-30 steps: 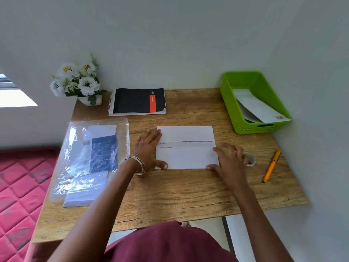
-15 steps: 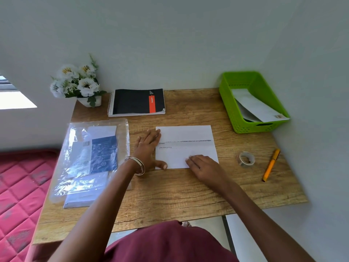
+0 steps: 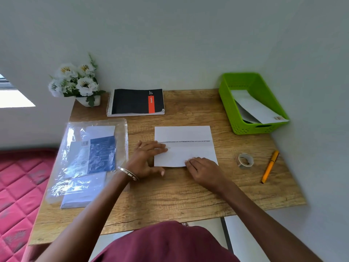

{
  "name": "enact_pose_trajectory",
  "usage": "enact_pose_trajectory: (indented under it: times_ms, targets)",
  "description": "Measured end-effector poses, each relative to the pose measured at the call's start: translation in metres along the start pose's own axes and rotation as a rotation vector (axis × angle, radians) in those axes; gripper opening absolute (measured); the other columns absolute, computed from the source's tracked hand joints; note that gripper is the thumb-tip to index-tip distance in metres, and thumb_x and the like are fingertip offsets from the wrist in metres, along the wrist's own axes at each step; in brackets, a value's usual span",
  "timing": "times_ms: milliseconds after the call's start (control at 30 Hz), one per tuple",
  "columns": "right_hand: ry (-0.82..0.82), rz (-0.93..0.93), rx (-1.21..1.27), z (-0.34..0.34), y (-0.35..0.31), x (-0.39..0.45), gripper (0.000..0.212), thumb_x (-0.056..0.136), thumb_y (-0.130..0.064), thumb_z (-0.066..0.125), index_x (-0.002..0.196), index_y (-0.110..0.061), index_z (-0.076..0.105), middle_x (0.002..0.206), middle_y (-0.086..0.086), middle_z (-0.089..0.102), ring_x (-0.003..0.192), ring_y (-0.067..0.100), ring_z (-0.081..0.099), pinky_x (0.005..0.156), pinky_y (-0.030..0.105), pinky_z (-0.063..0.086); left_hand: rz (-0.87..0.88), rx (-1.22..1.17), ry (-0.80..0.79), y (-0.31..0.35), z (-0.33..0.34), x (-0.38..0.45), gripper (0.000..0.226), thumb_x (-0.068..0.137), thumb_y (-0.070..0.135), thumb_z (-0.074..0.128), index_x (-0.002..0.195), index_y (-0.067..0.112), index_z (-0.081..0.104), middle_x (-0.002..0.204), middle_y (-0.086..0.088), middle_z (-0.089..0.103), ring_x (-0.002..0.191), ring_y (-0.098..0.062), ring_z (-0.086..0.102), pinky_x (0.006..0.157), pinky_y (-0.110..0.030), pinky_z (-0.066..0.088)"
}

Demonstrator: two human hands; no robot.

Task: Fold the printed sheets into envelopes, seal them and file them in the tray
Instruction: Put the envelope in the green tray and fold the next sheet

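A printed sheet (image 3: 186,146), folded over on itself with a line of print showing at the fold edge, lies flat in the middle of the wooden table (image 3: 170,195). My left hand (image 3: 146,159) rests flat on the sheet's left edge, fingers spread. My right hand (image 3: 204,171) presses with flat fingers on the sheet's near fold, towards its right half. A green tray (image 3: 236,118) at the back right holds white envelopes (image 3: 255,108). A clear plastic pack of envelopes (image 3: 88,159) lies at the left.
A roll of tape (image 3: 245,160) and an orange pen (image 3: 270,166) lie right of the sheet. A black spiral notebook (image 3: 136,102) and a pot of white flowers (image 3: 75,82) stand at the back. Walls close off the back and right; a red mattress (image 3: 18,186) lies left.
My right hand slid left from the sheet's right corner along its near fold, then a little back to the right. My left hand's fingers moved further onto the sheet.
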State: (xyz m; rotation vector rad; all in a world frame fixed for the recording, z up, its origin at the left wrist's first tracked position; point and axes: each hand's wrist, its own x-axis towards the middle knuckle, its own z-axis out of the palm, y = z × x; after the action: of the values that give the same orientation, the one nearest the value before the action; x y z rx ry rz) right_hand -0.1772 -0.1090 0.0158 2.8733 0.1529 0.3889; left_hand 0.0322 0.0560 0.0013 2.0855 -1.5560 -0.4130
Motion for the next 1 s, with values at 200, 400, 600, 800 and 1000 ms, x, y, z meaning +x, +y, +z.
enact_pose_trajectory:
  times_ms: [200,400,600,800,1000]
  targets:
    - [0.151,0.065,0.048,0.007,0.008,0.001,0.031,0.069,0.001,0.078,0.099,0.002,0.070,0.083,0.011,0.070,0.074,0.024,0.066,0.060,0.031,0.053,0.023,0.002,0.001,0.003,-0.001,-0.001,0.070,0.063,0.069,0.056,0.121,0.031,0.058,0.135,0.009,0.050,0.130,-0.011,0.033,0.111,-0.057,0.009]
    - [0.299,0.438,0.367,-0.010,0.021,0.003,0.025,0.092,-0.019,0.052,0.108,-0.006,0.067,0.096,0.006,0.069,0.090,0.021,0.058,0.079,0.035,0.042,-0.169,-0.243,0.423,0.016,0.003,-0.003,0.019,0.080,0.013,0.069,0.096,0.024,0.071,0.095,0.012,0.068,0.091,-0.003,0.063,0.109,-0.047,0.031]
    - [0.381,0.893,0.573,-0.005,0.036,-0.003,0.040,0.089,-0.033,0.057,0.125,-0.015,0.054,0.121,0.003,0.059,0.114,0.020,0.047,0.092,0.030,0.030,-0.461,-0.344,0.514,0.032,0.003,0.005,0.004,0.081,0.015,0.069,0.084,0.017,0.071,0.074,0.008,0.065,0.069,-0.002,0.059,0.080,-0.037,0.052]
    - [0.286,0.916,0.475,0.007,0.027,0.019,0.054,0.085,-0.016,0.058,0.136,-0.017,0.042,0.141,0.009,0.043,0.126,0.026,0.036,0.098,0.042,0.031,-0.570,-0.382,0.496,0.033,0.005,0.016,0.032,0.083,0.016,0.067,0.115,0.015,0.062,0.101,-0.001,0.068,0.083,-0.010,0.060,0.071,-0.014,0.043]
    - [-0.059,0.734,0.523,0.022,0.017,0.038,0.055,0.086,-0.009,0.053,0.139,-0.017,0.043,0.152,0.009,0.032,0.139,0.024,0.020,0.108,0.047,0.023,-0.559,-0.299,0.498,0.028,0.005,0.023,0.059,0.080,0.012,0.069,0.133,0.024,0.046,0.102,0.003,0.061,0.071,-0.007,0.058,0.073,-0.022,0.048]
